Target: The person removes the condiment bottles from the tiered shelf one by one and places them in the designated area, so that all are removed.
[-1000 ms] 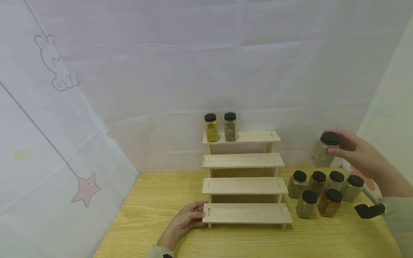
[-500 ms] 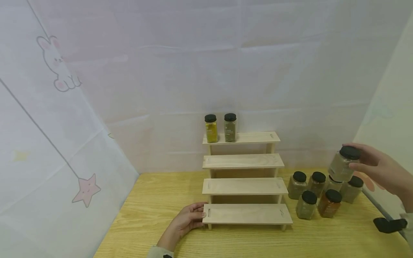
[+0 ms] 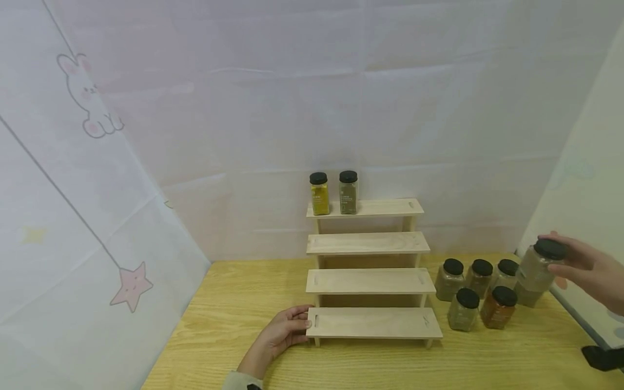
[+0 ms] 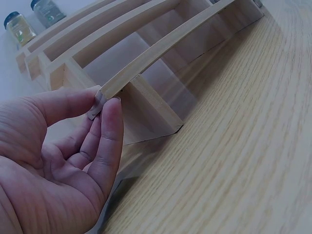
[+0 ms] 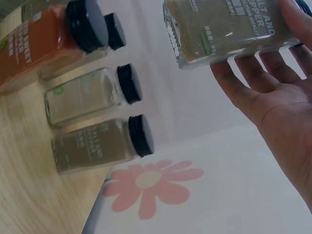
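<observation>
My left hand [image 3: 285, 333] pinches the left end of the lowest board on a four-step wooden rack [image 3: 372, 322]; the left wrist view shows thumb and fingertips on that board end [image 4: 99, 100]. Held by the right hand [image 3: 592, 271] is a black-capped spice jar [image 3: 535, 268] of greyish-brown powder, raised at the far right. Its label reads partly "pepper" in the right wrist view. It overlaps a similar standing jar [image 5: 92, 151] in the head view. On the rack's top step stand a yellow spice jar [image 3: 319, 200] and a grey-green one [image 3: 348, 197].
Several black-capped jars stand on the wooden table [image 3: 234, 303] right of the rack, including an orange-red one [image 3: 497, 314] and a pale one [image 3: 463, 315] in front. A cloth backdrop [image 3: 273, 119] rises behind, with another light panel [image 3: 585, 189] at the right.
My right hand has moved right and down with the spice jar, closer to the rightmost standing jar. The left hand stays on the rack's lowest board.
</observation>
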`<state>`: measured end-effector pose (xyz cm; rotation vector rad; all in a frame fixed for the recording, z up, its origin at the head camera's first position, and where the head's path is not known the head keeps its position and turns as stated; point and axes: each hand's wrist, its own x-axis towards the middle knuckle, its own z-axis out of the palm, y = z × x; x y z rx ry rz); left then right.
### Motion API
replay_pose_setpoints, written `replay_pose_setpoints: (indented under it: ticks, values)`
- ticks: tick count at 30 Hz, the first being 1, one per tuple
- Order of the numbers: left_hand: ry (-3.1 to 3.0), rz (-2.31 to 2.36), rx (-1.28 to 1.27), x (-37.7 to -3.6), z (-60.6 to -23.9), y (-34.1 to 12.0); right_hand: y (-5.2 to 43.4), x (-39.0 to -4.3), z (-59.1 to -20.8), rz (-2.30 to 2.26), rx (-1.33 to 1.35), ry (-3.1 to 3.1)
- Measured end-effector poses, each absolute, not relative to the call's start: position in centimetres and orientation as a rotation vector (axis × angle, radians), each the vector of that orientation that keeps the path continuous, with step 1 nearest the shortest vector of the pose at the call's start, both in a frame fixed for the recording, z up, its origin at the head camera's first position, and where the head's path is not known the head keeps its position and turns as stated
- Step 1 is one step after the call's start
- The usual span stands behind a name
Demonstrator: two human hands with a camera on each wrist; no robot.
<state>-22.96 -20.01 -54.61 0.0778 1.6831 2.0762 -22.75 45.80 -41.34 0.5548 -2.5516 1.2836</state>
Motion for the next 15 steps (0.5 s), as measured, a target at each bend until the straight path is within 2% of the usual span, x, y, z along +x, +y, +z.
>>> replay_pose_setpoints:
  ticks: [8,15]
  values:
    - [1.695,2.073,0.079,-22.9,-54.6,-20.0,47.5,-23.0,-43.7,1.357,0.672,-2.585]
    - [1.687,2.078,0.077,-22.9,-54.6,-20.0,48.3,-22.8,-45.9,1.328,0.590,-2.612]
